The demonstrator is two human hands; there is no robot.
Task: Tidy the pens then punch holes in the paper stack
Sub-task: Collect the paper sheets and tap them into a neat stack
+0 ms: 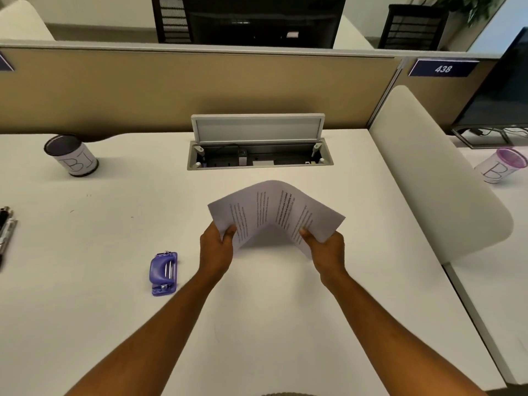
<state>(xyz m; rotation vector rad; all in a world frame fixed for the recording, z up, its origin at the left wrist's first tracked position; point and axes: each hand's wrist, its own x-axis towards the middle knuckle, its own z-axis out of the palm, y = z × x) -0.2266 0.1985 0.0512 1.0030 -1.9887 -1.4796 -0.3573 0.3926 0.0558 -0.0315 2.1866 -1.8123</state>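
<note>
A printed paper stack [274, 212] is held above the middle of the white desk [114, 324], bowed upward in an arch. My left hand [215, 248] grips its left edge with the thumb on top. My right hand [327, 248] grips its right edge the same way. A purple hole punch [163, 272] lies on the desk to the left of my left forearm. Several pens [6, 228] lie at the desk's far left edge, partly cut off. A dark pen cup [71, 155] with a white label stands at the back left.
An open cable hatch [258, 147] is sunk into the desk behind the paper. A tan partition [185, 90] runs along the back. A white rounded divider [434, 178] bounds the desk on the right; beyond it stand a pink cup [503, 164] and a monitor [503, 104].
</note>
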